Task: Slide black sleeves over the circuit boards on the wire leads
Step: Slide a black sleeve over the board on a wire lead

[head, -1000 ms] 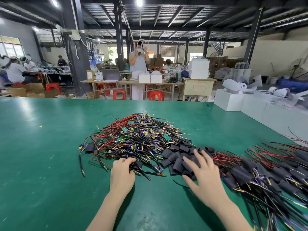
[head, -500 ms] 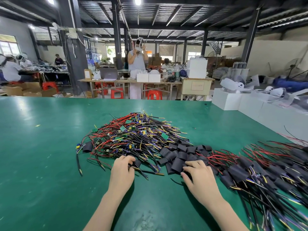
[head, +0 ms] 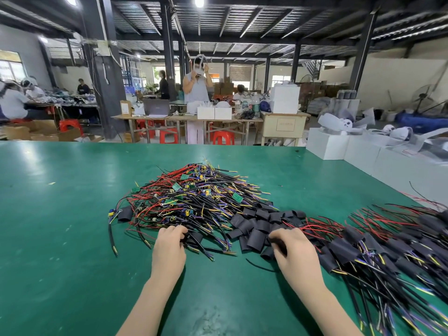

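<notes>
A heap of wire leads with small green circuit boards [head: 194, 200] lies on the green table [head: 60, 238]. Loose black sleeves [head: 257, 229] are piled just right of it. At the heap's near edge my left hand [head: 169, 248] grips a lead with a black sleeve on it [head: 196, 237]. My right hand [head: 293, 251] has its fingers curled around a black sleeve [head: 278, 243] at the near side of the sleeve pile. Farther right lies a pile of sleeved leads [head: 378, 248].
White boxes [head: 339, 146] line the table's right edge. One black sleeve [head: 124, 213] lies at the heap's left end. Beyond the table's far edge are work tables, red stools and several people.
My right hand, spread flat over the sleeve pile a second ago, has drawn back toward me and curled its fingers on a sleeve. My left hand has stayed put.
</notes>
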Available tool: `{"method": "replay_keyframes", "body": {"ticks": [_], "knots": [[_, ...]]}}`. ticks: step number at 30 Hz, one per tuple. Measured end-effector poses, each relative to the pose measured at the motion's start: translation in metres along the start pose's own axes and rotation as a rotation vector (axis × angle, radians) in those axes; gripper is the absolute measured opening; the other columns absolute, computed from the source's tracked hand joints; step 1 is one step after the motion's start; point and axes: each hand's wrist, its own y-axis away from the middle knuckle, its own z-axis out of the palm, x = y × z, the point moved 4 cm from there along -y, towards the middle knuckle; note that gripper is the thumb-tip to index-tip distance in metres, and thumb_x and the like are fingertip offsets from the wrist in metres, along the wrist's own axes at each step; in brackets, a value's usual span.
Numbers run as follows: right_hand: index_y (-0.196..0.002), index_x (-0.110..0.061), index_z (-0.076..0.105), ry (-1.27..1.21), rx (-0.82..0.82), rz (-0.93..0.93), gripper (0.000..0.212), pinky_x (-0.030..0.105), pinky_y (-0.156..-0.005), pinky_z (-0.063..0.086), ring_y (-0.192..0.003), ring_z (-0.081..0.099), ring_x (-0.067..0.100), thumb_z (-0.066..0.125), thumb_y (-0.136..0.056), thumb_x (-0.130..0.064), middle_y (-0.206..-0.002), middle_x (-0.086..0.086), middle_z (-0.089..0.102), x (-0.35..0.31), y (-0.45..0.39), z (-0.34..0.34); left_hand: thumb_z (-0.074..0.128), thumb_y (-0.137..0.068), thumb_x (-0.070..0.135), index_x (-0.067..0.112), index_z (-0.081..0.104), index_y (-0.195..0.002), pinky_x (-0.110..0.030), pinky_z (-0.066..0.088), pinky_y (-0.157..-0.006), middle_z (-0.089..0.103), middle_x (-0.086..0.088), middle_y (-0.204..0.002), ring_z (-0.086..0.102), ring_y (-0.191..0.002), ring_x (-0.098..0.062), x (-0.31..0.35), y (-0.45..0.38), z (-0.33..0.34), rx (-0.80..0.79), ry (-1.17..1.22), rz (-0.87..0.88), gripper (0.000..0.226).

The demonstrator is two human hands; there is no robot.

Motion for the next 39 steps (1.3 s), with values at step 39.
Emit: {"method": "replay_keyframes", "body": {"ticks": [39], "knots": [[-0.125, -0.023, 0.062, -0.06, -0.227, -0.008, 0.047, 0.021, -0.092, 0.038, -0.108, 0.051, 0.014, 0.073, -0.079, -0.019, -0.108, -0.01, 0.06, -0.003, 0.006, 0.0, 0.055, -0.089, 0.008, 0.012, 0.059, -0.089, -0.033, 0.036, -0.086, 0.051, -0.005, -0.109, 0.039, -0.104, -0.024, -0.009, -0.007, 0.002, -0.033, -0.057, 0.056, 0.006]]}}
